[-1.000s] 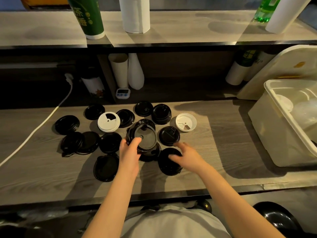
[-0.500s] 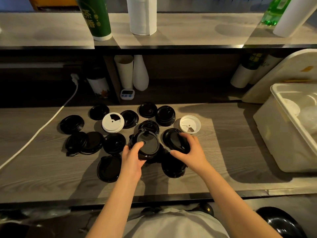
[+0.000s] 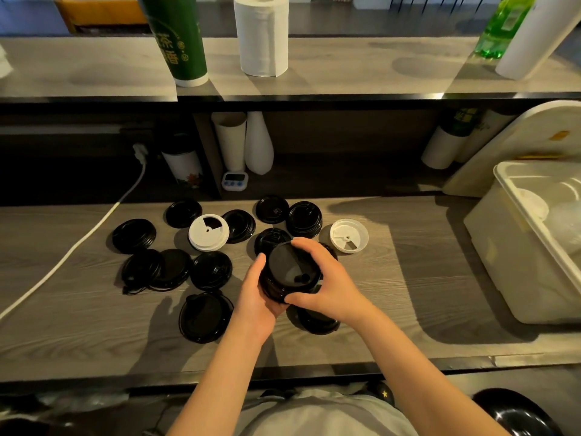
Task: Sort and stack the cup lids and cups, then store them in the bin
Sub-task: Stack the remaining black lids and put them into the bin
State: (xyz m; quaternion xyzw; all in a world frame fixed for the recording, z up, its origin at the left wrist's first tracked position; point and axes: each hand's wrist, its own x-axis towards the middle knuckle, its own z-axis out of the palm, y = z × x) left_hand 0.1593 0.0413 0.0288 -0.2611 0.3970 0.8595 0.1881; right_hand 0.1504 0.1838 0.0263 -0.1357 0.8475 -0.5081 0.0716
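Observation:
A stack of black lids (image 3: 287, 273) hangs just above the wooden counter (image 3: 393, 278), held between both hands. My left hand (image 3: 256, 297) cups it from below and the left. My right hand (image 3: 327, 278) grips its right rim, fingers curled over the top lid. Several black lids lie scattered around, one (image 3: 204, 316) at the front left and a short stack (image 3: 304, 218) at the back. Two white lids (image 3: 208, 231) (image 3: 349, 235) lie among them. The white bin (image 3: 515, 256) stands at the right with pale cups inside.
A white cable (image 3: 72, 250) runs across the counter's left side. Under the upper shelf stand paper cup stacks (image 3: 231, 143), a white vase (image 3: 258, 146) and a small timer (image 3: 234, 180). The shelf above holds a green cup (image 3: 176, 36), a paper roll (image 3: 264, 33) and a green bottle (image 3: 500, 26).
My right hand picked up a black lid from the right and brought it onto the stack in my left hand. The stack was raised slightly off the counter.

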